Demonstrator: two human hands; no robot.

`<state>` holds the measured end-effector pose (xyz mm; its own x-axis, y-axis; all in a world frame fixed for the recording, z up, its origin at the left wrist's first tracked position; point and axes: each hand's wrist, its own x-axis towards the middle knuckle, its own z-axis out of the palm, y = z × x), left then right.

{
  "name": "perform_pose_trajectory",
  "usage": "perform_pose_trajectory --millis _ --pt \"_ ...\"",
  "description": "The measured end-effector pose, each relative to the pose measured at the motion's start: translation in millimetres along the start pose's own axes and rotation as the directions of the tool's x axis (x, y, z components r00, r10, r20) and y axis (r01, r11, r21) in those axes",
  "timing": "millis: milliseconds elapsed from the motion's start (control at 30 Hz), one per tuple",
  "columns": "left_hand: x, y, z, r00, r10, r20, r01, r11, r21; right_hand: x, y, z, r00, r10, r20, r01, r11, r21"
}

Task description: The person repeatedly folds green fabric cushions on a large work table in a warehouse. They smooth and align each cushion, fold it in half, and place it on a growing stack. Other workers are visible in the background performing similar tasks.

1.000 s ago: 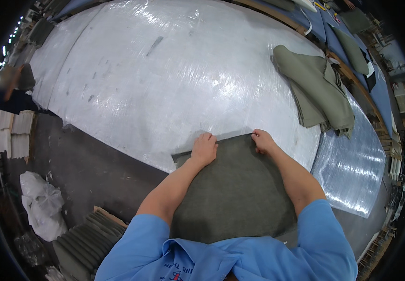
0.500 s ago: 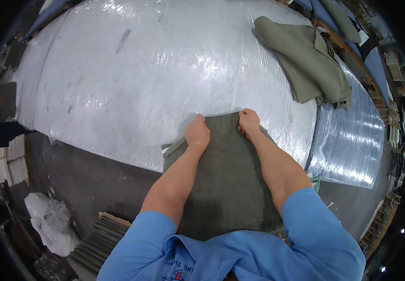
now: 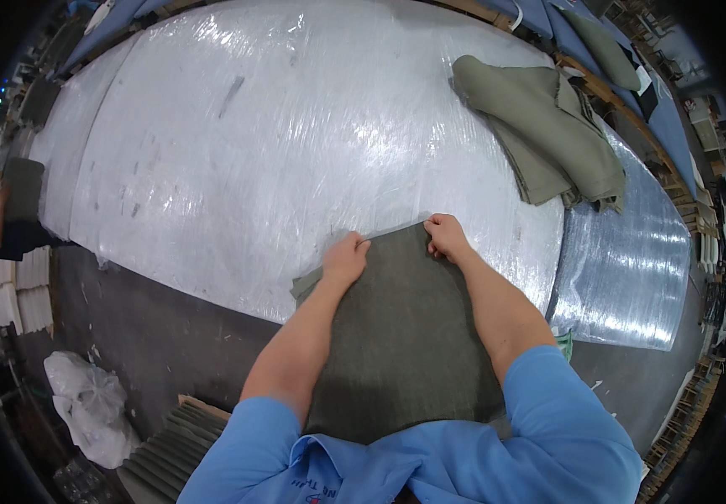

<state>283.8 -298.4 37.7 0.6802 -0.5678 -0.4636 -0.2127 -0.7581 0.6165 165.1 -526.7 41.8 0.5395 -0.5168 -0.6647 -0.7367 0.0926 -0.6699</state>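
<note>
Gripping: both hands hold the far edge of a dark grey-green felt sheet at the near rim of a large plastic-wrapped table.
Left hand: the left hand is curled shut over the sheet's far left corner, knuckles up, fingers tucked around the edge.
Right hand: the right hand is closed on the far right corner, thumb side turned inward, pinching the cloth against the table.
Sheet position: the felt sheet lies between the two forearms, running from the person's chest out to the hands, its far strip resting on the table and the rest hanging over the near rim.
Long axis: it runs away from the body, roughly straight ahead and leaning slightly right; the held edge lies crosswise to it, tilted so the right corner sits farther up the table.
Key relation: the sheet lies behind and under both hands, toward the body, with bare wrapped surface stretching ahead of them; the right hand is the farther forward.
Also on the table: a folded pile of olive cloth lies well apart, far right.
Floor: a white bag and stacked dark mats sit at lower left.
</note>
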Motion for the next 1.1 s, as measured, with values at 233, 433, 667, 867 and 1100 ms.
perform_pose_trajectory --millis 233,433,667,867,1100 --pt "-35.5 -56.2 -69.1 0.981 -0.164 0.101 0.129 0.949 0.287 -12.7 8.1 -71.2 0.984 0.049 0.171 0.033 0.894 -0.447" --pt "-36.4 -60.8 -47.7 0.987 -0.095 -0.127 0.134 0.924 0.357 -9.0 2.5 -51.3 0.989 0.128 -0.075 -0.146 0.928 -0.344" --pt "-20.0 -75.2 -34.9 0.965 0.084 -0.248 0.022 0.918 0.397 4.3 24.2 -32.1 0.961 -0.047 -0.272 -0.017 0.973 -0.229" --pt "-5.3 -76.1 -37.4 0.966 0.055 -0.252 0.047 0.923 0.381 18.4 22.4 -20.4 0.902 -0.179 -0.394 0.052 0.949 -0.312" --pt "-2.5 -78.7 -36.3 0.948 0.070 -0.310 0.049 0.932 0.359 24.3 24.4 -22.8 0.890 -0.252 -0.379 0.077 0.903 -0.422"
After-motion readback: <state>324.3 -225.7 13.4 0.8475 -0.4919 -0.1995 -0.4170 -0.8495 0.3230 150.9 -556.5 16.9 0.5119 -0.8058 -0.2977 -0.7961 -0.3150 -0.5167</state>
